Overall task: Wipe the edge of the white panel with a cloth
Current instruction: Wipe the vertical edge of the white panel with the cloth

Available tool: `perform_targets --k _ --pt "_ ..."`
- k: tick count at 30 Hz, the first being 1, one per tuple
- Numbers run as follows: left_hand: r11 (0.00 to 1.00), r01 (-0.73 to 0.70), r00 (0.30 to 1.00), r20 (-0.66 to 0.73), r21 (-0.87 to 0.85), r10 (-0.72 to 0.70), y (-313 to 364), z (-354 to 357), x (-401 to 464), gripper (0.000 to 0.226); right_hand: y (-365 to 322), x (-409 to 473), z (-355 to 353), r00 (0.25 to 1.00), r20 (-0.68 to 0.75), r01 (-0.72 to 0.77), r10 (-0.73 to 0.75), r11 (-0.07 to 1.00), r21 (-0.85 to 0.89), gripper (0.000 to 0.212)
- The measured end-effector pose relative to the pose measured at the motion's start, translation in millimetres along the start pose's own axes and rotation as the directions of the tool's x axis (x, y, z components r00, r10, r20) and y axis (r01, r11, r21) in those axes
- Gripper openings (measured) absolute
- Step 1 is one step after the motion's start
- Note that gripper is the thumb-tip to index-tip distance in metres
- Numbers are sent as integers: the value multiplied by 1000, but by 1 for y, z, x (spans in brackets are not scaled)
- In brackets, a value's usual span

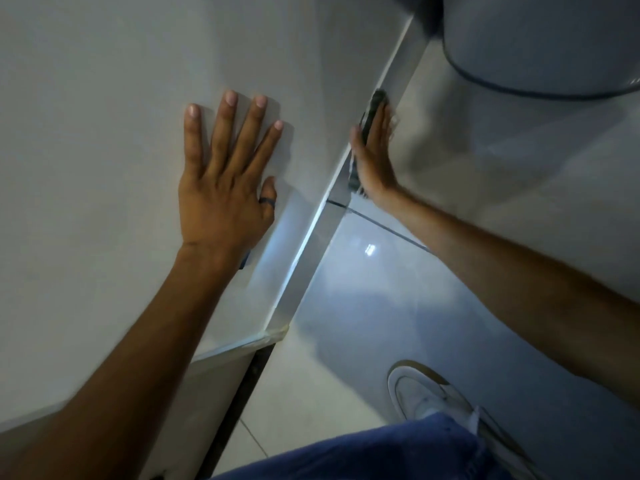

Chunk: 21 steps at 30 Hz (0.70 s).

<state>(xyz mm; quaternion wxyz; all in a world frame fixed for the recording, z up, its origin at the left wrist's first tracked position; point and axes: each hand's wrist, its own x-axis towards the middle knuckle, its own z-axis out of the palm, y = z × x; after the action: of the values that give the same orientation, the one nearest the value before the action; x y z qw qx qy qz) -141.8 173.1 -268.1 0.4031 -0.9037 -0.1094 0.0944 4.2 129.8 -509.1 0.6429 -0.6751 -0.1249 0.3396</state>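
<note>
The white panel (104, 116) fills the left and middle of the head view, and its narrow edge (313, 244) runs diagonally from the top right down to a taped corner near the floor. My left hand (225, 181) lies flat on the panel face with fingers spread and a dark ring on the thumb; it holds nothing. My right hand (374, 154) presses a dark grey cloth (372, 110) flat against the panel's edge, about halfway up it. Most of the cloth is hidden between palm and edge.
A large grey round container (540, 46) stands at the top right. Glossy tiled floor (381, 306) lies to the right of the panel. My white shoe (426, 396) and blue trouser leg (381, 455) are at the bottom.
</note>
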Motion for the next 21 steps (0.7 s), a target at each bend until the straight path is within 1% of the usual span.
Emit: perform_targets --k 3,6,9,11,12,14,16,17,18,19,21 --pt "1000 -11 1000 -6 30 11 0 2 0 70 -6 49 -25 992 -124 31 -27 999 30 95" --pt "999 -20 1000 -13 36 20 1 5 1 71 -8 71 -37 987 -150 73 -66 996 41 94" --pt "1000 1 998 -64 19 0 2 8 2 72 -4 50 -20 984 -152 84 -90 995 -47 94" --pt "1000 20 996 -88 -12 -21 4 9 4 74 8 11 5 989 -86 107 -118 986 -127 90" --pt "999 27 995 -95 -24 -29 5 10 4 75 17 -15 21 991 -24 127 -133 980 -155 91" --pt "999 42 994 -104 -31 -45 9 11 6 76 40 -75 47 978 149 171 -144 967 -189 97" --pt "998 54 993 -105 -31 -57 13 13 8 76 65 -123 61 919 359 253 -162 941 -223 101" --pt "998 59 993 -101 -36 -62 16 14 10 77 76 -139 64 885 433 292 -173 930 -224 99" --pt "997 64 993 -95 -40 -67 18 15 12 78 83 -145 65 864 462 327 -199 920 -215 94" --pt "997 65 993 -93 -39 -68 21 16 15 78 86 -142 65 864 446 353 -234 913 -204 89" --pt "998 56 994 -93 -28 -59 27 19 21 77 77 -118 63 906 318 352 -280 915 -197 81"
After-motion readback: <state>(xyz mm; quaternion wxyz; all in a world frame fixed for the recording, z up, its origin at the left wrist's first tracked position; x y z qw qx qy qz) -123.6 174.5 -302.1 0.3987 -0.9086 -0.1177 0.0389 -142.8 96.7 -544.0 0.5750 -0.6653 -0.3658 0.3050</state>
